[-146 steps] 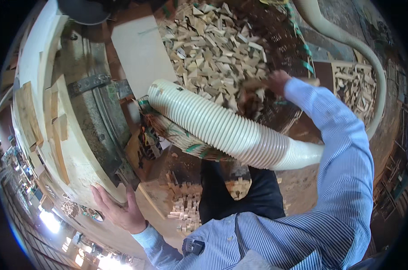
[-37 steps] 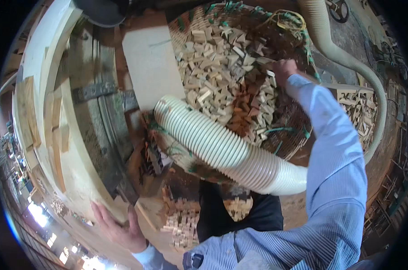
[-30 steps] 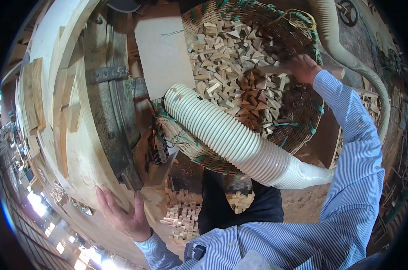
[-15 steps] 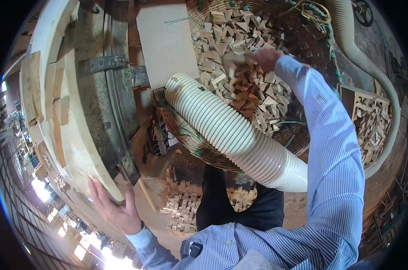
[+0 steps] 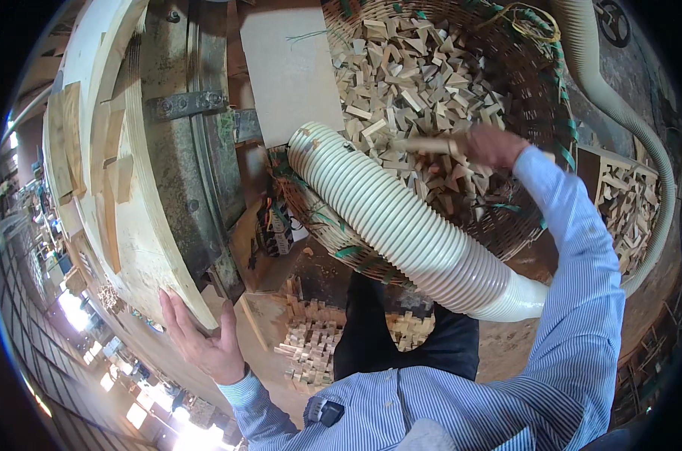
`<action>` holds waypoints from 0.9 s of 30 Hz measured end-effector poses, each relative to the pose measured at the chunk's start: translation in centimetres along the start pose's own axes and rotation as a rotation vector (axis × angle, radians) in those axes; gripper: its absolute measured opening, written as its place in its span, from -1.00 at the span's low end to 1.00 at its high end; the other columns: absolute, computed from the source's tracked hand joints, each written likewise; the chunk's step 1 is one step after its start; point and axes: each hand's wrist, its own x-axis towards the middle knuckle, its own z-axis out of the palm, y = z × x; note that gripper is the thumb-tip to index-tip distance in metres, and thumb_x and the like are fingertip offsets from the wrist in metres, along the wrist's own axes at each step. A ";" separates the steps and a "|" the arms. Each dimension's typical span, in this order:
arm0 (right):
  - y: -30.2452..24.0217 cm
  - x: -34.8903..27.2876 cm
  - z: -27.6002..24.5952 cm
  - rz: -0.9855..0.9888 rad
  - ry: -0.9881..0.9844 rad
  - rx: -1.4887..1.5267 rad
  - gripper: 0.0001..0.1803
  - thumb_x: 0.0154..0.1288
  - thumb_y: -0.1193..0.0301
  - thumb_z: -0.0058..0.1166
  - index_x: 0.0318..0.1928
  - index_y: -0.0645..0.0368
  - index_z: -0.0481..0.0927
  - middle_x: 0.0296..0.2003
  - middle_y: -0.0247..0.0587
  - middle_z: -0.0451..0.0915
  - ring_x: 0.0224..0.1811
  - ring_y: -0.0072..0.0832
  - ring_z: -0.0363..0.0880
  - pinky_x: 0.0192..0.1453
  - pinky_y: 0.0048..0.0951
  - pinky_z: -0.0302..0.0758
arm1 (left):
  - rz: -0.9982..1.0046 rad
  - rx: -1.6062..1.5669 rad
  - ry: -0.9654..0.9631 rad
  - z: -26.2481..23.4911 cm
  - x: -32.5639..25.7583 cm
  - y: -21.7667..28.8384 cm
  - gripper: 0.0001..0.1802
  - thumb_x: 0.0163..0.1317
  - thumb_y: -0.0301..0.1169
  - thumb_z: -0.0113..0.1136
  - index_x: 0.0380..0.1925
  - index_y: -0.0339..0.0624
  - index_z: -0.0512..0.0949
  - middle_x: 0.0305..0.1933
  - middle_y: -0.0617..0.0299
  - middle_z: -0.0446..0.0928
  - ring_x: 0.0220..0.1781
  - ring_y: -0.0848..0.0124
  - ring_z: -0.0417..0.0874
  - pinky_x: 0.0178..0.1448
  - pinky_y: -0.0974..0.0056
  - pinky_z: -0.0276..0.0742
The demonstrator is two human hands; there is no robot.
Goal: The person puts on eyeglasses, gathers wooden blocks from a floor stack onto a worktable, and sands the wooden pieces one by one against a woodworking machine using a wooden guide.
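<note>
My right hand (image 5: 495,146) is closed on a pale piece of wood (image 5: 430,144), blurred by motion, that points left above the wicker basket (image 5: 533,98). Under it the basket holds a heap of small wooden offcuts (image 5: 412,68), many of them wedge-shaped. At the lower left, my left hand (image 5: 209,349) has its fingers apart and rests against the near end of a pale wooden board (image 5: 142,255). Several thin wood strips (image 5: 109,218) lie on that board.
A ribbed white hose (image 5: 401,218) crosses the basket's near side. Left of the basket stand a metal machine bed (image 5: 179,161) and a pale panel (image 5: 288,75). Stacked wood blocks (image 5: 307,349) lie by my legs. Another box of offcuts (image 5: 627,203) is at the right, beside a thinner hose (image 5: 645,135).
My right hand has moved right and toward me over the basket, the wood piece with it. The whole view has shifted slightly. My left hand stays at the board's end.
</note>
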 end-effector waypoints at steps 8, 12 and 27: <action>-3.7 17.9 -5.5 -0.137 0.448 0.050 -0.34 0.40 0.42 0.09 0.52 -0.01 0.43 -0.06 0.14 0.77 0.02 0.01 0.76 0.11 0.00 0.68 | -0.030 -0.085 -0.022 0.7 -0.5 -0.6 -0.08 0.08 -0.53 0.52 0.51 -0.28 0.37 0.63 -0.15 0.28 0.65 -0.08 0.31 0.65 -0.08 0.29; -6.0 20.6 -2.2 -0.224 0.208 -0.228 -0.39 0.32 0.34 0.24 0.40 0.00 0.54 -0.07 0.10 0.77 -0.01 0.04 0.77 0.07 -0.07 0.71 | -0.060 -0.131 -0.036 0.8 -0.7 -0.7 -0.06 0.10 -0.57 0.49 0.53 -0.30 0.33 0.64 -0.16 0.24 0.67 -0.06 0.28 0.68 -0.08 0.22; -1.9 1.2 8.9 -0.479 0.020 -0.400 -0.42 0.34 0.38 0.15 0.39 -0.11 0.57 -0.40 -0.08 0.71 -0.35 -0.09 0.77 -0.21 0.00 0.70 | -0.018 -0.072 -0.046 0.1 -0.2 -0.4 -0.03 0.05 -0.58 0.51 0.53 -0.26 0.34 0.65 -0.15 0.23 0.67 -0.08 0.27 0.68 -0.10 0.27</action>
